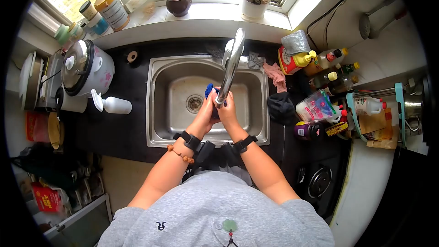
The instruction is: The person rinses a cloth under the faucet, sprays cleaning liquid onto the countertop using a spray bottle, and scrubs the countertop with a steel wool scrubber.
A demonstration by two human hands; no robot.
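Grey shirt is seen at six o'clock. Over the sink, a blue item is touched at eleven o'clock by the left hand, nearer than the right hand; whether fingers are clamped cannot be told.

We're running one view: head-worn, looking forward and steeply down. Shirt is filling bottom centre, so we're sitting above the wearer's chest. Left grip and right grip are landing near mid-frame at close range, over the sink. Faucet is standing nearer our lens, masking part of the right grip. We're seeing the counter from above, while the windowsill is showing farther off along the top. Lens is running very wide: straight edges are bowing, and black is cutting off all four corners.
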